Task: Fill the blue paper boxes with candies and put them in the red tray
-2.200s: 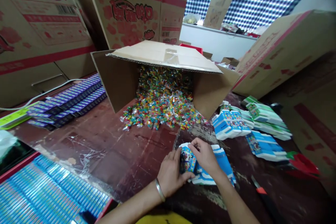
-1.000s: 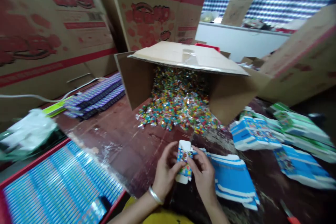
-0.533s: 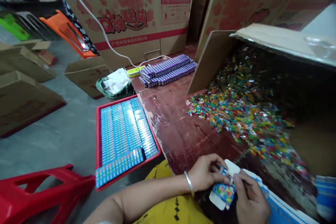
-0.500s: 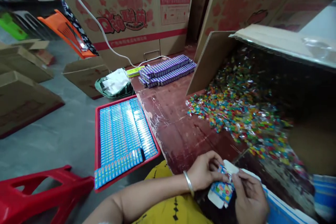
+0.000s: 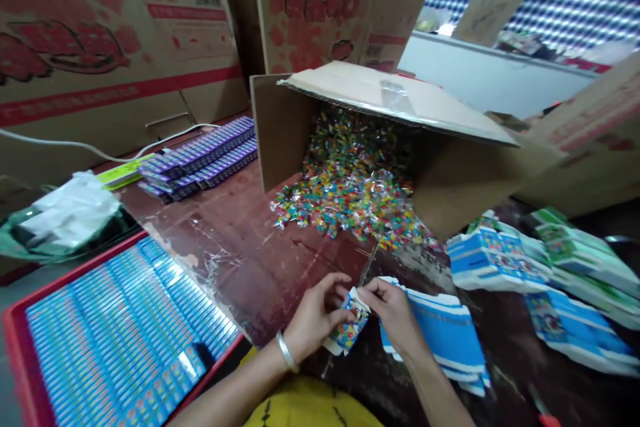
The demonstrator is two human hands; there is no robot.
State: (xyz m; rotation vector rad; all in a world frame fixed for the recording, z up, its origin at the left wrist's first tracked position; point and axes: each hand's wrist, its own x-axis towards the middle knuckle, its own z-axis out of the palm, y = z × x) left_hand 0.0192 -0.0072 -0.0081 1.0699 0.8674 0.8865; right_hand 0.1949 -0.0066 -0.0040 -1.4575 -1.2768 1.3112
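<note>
Both hands pinch one small colourful carton [image 5: 349,328] just above the near edge of the dark red table [image 5: 240,247]. My left hand [image 5: 316,313], with a silver bangle on the wrist, grips its left side. My right hand [image 5: 393,310] holds its upper white flap. A pile of flat blue-and-white cartons [image 5: 440,337] lies directly right of my right hand. Beyond the hands, a cardboard box lying on its side [image 5: 400,113] spills wrapped multicoloured candies [image 5: 350,200] onto the table.
A red tray [image 5: 15,347] packed with blue boxes sits at lower left. Purple boxes [image 5: 200,157] are stacked at the table's far left. More flat blue and green cartons [image 5: 540,260] lie on the right. Tall printed cardboard boxes [image 5: 100,47] stand behind. A green bag [image 5: 60,220] sits left.
The view swung left toward the floor and tray, then back to the table. Both hands kept hold of the small carton, working its white end flap.
</note>
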